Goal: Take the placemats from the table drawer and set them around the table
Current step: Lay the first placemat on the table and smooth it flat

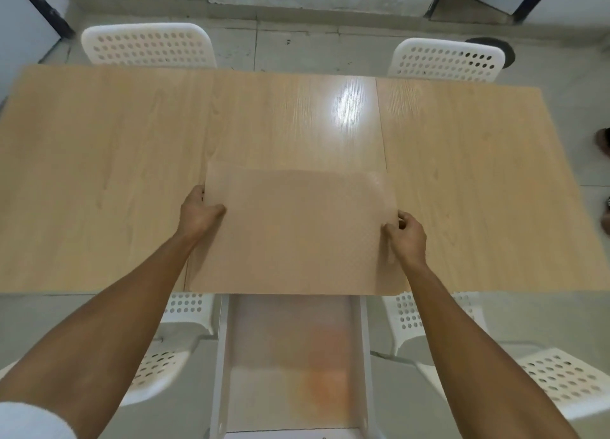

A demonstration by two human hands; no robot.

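A translucent, faintly textured placemat [297, 230] lies over the near middle of the light wooden table [99, 174], its near edge at the table's front edge. My left hand [199, 212] grips its left edge, thumb on top. My right hand [407, 232] pinches its right edge. Below the table's front edge the white drawer [221, 356] stands pulled out towards me. Inside it lies what looks like more frosted placemat material [290, 346], blurred, with an orange patch.
Two white perforated chairs [148, 44] [445, 60] stand at the far side. Two more [171, 356] [544, 376] flank the drawer on my side. Someone's feet [604, 144] show at the right edge. Grey tiled floor surrounds the table.
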